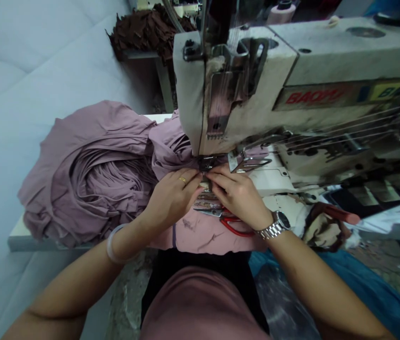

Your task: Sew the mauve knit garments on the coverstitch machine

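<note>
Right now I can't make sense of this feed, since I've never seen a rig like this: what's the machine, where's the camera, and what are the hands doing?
This is one view from a camera worn on the person's head, looking down. The big cream machine is an industrial sewing machine. The left hand, with a ring, and the right hand, with a watch, meet at its presser foot, by mauve knit fabric bunched on the white table. What the fingertips pinch is hidden. Red-handled scissors lie just below the hands.

Red-handled scissors (233, 225) partly under right hand (237, 194)
</note>
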A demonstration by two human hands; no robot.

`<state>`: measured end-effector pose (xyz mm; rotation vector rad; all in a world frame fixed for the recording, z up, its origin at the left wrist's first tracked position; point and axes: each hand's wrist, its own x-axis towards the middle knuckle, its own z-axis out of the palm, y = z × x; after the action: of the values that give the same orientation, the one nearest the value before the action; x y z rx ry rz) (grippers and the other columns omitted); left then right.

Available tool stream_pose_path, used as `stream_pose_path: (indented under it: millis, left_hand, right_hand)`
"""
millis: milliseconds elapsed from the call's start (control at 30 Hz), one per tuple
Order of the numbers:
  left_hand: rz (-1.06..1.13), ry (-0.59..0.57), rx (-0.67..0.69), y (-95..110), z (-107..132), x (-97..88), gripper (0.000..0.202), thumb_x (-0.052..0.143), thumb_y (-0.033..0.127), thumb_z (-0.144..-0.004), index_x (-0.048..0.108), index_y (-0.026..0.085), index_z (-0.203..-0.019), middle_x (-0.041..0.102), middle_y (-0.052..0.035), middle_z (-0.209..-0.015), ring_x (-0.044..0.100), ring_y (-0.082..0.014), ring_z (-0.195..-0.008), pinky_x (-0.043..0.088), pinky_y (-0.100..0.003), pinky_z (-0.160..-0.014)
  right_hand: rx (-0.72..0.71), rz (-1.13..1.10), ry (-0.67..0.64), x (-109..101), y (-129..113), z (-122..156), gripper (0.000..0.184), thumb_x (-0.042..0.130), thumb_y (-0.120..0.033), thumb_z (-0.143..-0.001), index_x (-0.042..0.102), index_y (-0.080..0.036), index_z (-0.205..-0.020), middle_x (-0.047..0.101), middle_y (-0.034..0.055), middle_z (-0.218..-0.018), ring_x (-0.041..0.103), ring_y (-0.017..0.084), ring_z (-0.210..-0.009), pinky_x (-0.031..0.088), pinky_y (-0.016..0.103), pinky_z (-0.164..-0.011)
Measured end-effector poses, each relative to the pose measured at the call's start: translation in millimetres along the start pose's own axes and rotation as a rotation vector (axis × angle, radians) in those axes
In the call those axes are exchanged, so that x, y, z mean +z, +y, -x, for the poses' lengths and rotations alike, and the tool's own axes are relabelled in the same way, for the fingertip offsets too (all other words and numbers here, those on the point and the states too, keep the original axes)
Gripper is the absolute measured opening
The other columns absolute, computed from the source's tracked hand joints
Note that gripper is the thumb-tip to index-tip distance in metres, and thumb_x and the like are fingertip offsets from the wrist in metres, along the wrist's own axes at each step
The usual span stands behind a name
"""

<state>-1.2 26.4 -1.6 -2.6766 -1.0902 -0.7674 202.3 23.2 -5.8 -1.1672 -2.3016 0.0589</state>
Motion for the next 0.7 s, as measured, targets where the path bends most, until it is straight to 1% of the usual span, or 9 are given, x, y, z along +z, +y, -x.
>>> stream_pose_path:
  millis: [100, 200, 400, 467, 533, 600, 633, 700]
  left_hand:
    - [-0.019, -0.014, -0.003, 3, -1, 0.3, 0.029, 0.05, 0.028, -0.098, 0.064, 0.01, -0.116, 0.068, -0.0132, -0.113, 0.064, -0.0244, -0.104, 0.055, -0.039, -0.087]
    - [-0.031, -0.025, -0.006, 5, -1, 0.0, 0.028, 0.05, 0.026, -0.098, 0.064, 0.009, -0.116, 0.068, -0.0138, -0.113, 0.064, -0.0251, -0.105, 0.054, -0.039, -0.087]
    - [-0.051, -0.008, 0.016, 4, 0, 2.4, 0.028, 0.052, 0.024, -0.097, 0.063, 0.007, -0.117, 0.067, -0.0142, -0.113, 0.063, -0.0262, -0.104, 0.054, -0.04, -0.087]
    - [-0.053, -0.004, 0.023, 5, 0, 3.4, 0.028, 0.051, 0.023, -0.097, 0.062, 0.007, -0.116, 0.067, -0.0142, -0.113, 0.063, -0.0262, -0.104, 0.054, -0.041, -0.088]
    - [-0.049, 0.002, 0.029, 6, -1, 2.0, 0.027, 0.052, 0.022, -0.096, 0.062, 0.006, -0.115, 0.068, -0.0137, -0.111, 0.063, -0.0259, -0.102, 0.053, -0.04, -0.089]
    - [-0.026, -0.007, 0.032, 6, -1, -2.9, 0.025, 0.054, 0.022, -0.095, 0.062, 0.006, -0.114, 0.068, -0.0131, -0.11, 0.064, -0.0249, -0.101, 0.053, -0.039, -0.091]
    - [0.005, -0.032, 0.033, 5, -2, -6.5, 0.025, 0.054, 0.022, -0.095, 0.063, 0.007, -0.113, 0.068, -0.0126, -0.109, 0.064, -0.0238, -0.1, 0.053, -0.038, -0.091]
    - [0.076, -0.077, -0.008, -3, -3, -13.8, 0.024, 0.052, 0.024, -0.096, 0.063, 0.009, -0.112, 0.067, -0.0121, -0.11, 0.063, -0.022, -0.101, 0.052, -0.035, -0.091]
  right_hand:
    - [-0.008, 0.032, 0.017, 0, -3, 3, 0.029, 0.047, -0.018, -0.095, 0.065, -0.014, -0.118, 0.068, 0.0116, -0.11, 0.061, 0.023, -0.099, 0.05, 0.041, -0.085]
    - [-0.034, 0.083, 0.001, -1, -5, 4, 0.031, 0.046, -0.016, -0.095, 0.063, -0.013, -0.121, 0.066, 0.0121, -0.116, 0.059, 0.023, -0.103, 0.049, 0.041, -0.087]
    - [-0.057, 0.137, -0.01, -1, -7, 4, 0.032, 0.046, -0.013, -0.094, 0.061, -0.011, -0.123, 0.065, 0.013, -0.117, 0.058, 0.024, -0.105, 0.05, 0.041, -0.088]
    - [-0.09, 0.193, -0.009, 0, -10, 5, 0.033, 0.045, -0.011, -0.094, 0.061, -0.008, -0.122, 0.064, 0.0142, -0.118, 0.057, 0.025, -0.106, 0.051, 0.041, -0.088]
    - [-0.166, 0.273, -0.004, -1, -10, 5, 0.033, 0.044, -0.009, -0.094, 0.061, -0.004, -0.121, 0.064, 0.0163, -0.118, 0.056, 0.027, -0.107, 0.052, 0.04, -0.086]
    - [-0.254, 0.323, 0.009, -4, -5, 6, 0.032, 0.042, -0.008, -0.094, 0.062, -0.001, -0.118, 0.065, 0.0171, -0.115, 0.057, 0.027, -0.105, 0.052, 0.038, -0.083]
    - [-0.277, 0.324, 0.015, -7, 1, 6, 0.031, 0.042, -0.007, -0.093, 0.063, -0.001, -0.116, 0.066, 0.0161, -0.111, 0.058, 0.026, -0.102, 0.053, 0.036, -0.081]
    - [-0.253, 0.287, 0.042, -14, 18, 4, 0.028, 0.043, -0.009, -0.093, 0.066, -0.006, -0.109, 0.068, 0.0126, -0.099, 0.06, 0.023, -0.093, 0.052, 0.036, -0.08]
